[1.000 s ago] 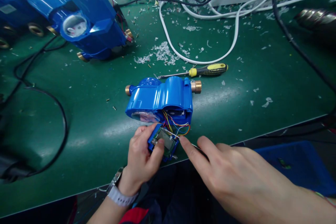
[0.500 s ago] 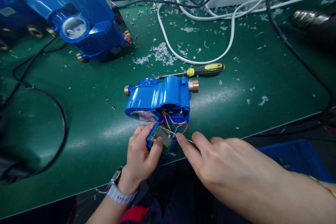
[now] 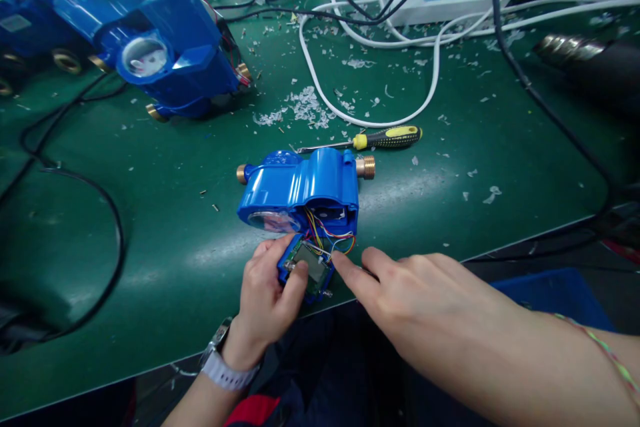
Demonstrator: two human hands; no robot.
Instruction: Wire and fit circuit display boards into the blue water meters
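Note:
My left hand grips a circuit board with a small grey display, seated in a blue cover, with the thumb pressing on its face. Thin coloured wires run from the board into the open compartment of a blue water meter, which lies on the bench with brass threaded ends. At the board's right edge, my right hand is closed, its index fingertip by the wire ends. Whatever its fingers hold is hidden beneath them. A small metal spring sticks out at the board's lower right corner.
Behind the meter lies a yellow and black screwdriver. More blue meters stand at the back left. A white power strip with looped cables is at the back, a dark tool with a metal nozzle at right. Clear scraps litter the green bench.
The view has shifted slightly. My right index fingertip stays at the board's right edge by the wires, and my left hand keeps the same grip.

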